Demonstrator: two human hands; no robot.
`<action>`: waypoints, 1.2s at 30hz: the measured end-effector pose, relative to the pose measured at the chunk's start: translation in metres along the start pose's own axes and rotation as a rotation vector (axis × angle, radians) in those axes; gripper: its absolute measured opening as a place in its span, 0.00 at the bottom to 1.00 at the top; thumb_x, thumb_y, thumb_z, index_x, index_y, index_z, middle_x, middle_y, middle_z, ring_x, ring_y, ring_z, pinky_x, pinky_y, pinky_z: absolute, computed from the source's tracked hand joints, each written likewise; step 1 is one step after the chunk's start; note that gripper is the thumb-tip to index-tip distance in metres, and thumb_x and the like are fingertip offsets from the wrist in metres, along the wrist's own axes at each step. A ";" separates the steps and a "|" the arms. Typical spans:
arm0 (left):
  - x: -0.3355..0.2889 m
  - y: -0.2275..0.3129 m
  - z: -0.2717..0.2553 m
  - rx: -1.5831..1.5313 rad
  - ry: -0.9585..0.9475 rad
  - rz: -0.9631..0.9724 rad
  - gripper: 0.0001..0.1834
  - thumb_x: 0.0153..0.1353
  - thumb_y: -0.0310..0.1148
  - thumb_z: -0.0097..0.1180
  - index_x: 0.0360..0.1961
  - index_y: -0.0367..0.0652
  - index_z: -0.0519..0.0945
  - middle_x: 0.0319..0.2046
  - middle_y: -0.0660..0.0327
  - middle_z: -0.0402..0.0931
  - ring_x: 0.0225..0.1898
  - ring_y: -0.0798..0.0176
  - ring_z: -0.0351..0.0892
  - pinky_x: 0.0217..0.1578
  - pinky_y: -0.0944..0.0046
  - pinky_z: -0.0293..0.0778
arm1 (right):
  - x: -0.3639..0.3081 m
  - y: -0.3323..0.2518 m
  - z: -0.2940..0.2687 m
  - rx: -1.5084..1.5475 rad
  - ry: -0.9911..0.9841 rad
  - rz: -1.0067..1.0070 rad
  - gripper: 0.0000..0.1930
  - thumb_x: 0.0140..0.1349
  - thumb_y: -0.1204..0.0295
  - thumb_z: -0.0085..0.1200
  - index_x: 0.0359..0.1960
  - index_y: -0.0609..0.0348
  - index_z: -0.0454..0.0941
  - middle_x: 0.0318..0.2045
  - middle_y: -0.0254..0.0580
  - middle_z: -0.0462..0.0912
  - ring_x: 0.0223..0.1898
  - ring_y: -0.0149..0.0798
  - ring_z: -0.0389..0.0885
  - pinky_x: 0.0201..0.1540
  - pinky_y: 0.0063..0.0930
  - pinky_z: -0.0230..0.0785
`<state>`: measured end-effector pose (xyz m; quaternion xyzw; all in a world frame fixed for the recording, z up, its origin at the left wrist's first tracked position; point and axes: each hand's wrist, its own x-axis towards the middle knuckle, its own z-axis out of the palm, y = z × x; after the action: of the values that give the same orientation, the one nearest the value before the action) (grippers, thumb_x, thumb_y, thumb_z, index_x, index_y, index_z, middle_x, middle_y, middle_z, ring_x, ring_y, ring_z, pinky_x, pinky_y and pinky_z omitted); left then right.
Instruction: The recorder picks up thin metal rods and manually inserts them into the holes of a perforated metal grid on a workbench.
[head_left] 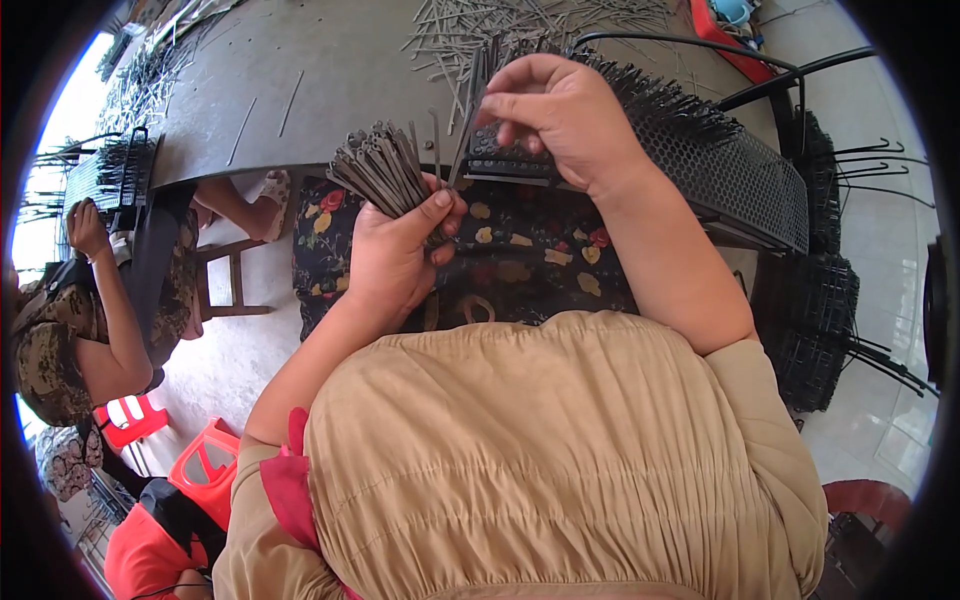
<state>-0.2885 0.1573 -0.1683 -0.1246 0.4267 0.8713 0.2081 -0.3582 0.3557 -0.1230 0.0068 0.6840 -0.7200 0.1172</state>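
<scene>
A thick bundle of thin dark metal strips, many with small looped ends, is gripped in my left hand. One or two strips stand apart from the bundle and lean toward my right hand. That hand is raised over the near corner of a black perforated metal rack, its thumb and fingers curled together in a pinch. Whether a strip sits between those fingertips I cannot make out. Many dark strips stand packed along the rack's top. A dark flowered cloth covers my lap below both hands.
Loose metal strips lie heaped on the grey table, with another pile at its far left. Black racks with hooked rods stand at right. A co-worker sits at left beside another rack. Red plastic stools are behind.
</scene>
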 end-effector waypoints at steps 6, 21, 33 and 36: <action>0.001 -0.003 -0.001 0.023 -0.027 -0.015 0.08 0.62 0.22 0.58 0.40 0.43 0.73 0.31 0.59 0.79 0.28 0.69 0.73 0.19 0.72 0.63 | -0.005 -0.004 -0.003 -0.072 -0.014 0.039 0.05 0.59 0.78 0.61 0.35 0.65 0.79 0.30 0.45 0.86 0.22 0.26 0.80 0.19 0.12 0.64; 0.004 -0.014 -0.002 0.099 0.047 -0.062 0.06 0.63 0.24 0.58 0.40 0.42 0.75 0.31 0.61 0.79 0.28 0.70 0.74 0.21 0.72 0.65 | 0.009 -0.014 -0.011 -0.835 0.495 -1.069 0.09 0.57 0.82 0.61 0.36 0.60 0.74 0.24 0.42 0.80 0.24 0.37 0.82 0.27 0.26 0.71; 0.001 -0.009 -0.002 -0.042 -0.031 -0.084 0.06 0.64 0.24 0.57 0.40 0.44 0.74 0.32 0.60 0.77 0.30 0.69 0.71 0.21 0.73 0.62 | 0.004 0.012 -0.006 -0.727 0.250 -0.675 0.07 0.60 0.73 0.60 0.39 0.60 0.83 0.36 0.40 0.85 0.36 0.36 0.83 0.41 0.27 0.75; 0.001 -0.003 -0.003 -0.114 -0.128 -0.146 0.06 0.64 0.26 0.57 0.40 0.44 0.73 0.32 0.61 0.75 0.29 0.69 0.70 0.20 0.74 0.60 | -0.008 0.007 -0.011 -0.140 -0.045 -0.226 0.10 0.64 0.74 0.58 0.44 0.65 0.81 0.38 0.44 0.85 0.36 0.33 0.83 0.36 0.21 0.75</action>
<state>-0.2878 0.1572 -0.1725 -0.1111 0.3522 0.8828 0.2904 -0.3503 0.3674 -0.1296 -0.0948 0.7262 -0.6790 0.0508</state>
